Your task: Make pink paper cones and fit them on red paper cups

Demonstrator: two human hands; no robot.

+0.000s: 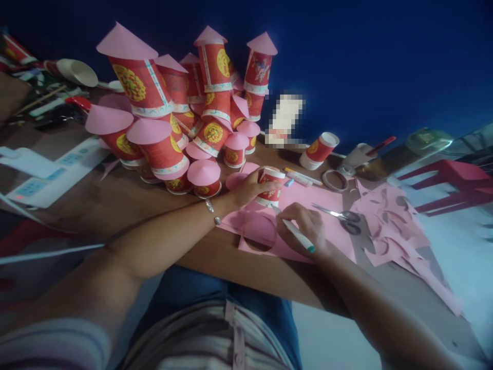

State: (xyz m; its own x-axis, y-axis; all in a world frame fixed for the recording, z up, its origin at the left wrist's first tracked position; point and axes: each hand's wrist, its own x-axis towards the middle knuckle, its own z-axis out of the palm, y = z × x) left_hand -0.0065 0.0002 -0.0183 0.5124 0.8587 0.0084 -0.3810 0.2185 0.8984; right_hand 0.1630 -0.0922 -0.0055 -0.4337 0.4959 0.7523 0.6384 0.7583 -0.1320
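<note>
My left hand (254, 188) is wrapped round a red patterned paper cup (272, 193), which stands mouth down on a sheet of pink paper (319, 200). Close by on the right, my right hand (302, 224) grips a white marker pen with a green end (304, 239); its tip is near the foot of the cup. The pink sheet has a round hole cut out near its front edge, and pink paper circles lie around the cup. Grey-handled scissors (342, 216) rest on the sheet to the right of my right hand.
Red paper cups with pink cone tops (150, 139) stand stacked at the back left. Pink paper scraps (400, 221) cover the right side. A tape roll (334, 180), another red cup (319, 150) and a power strip (57, 172) lie on the table (215, 252).
</note>
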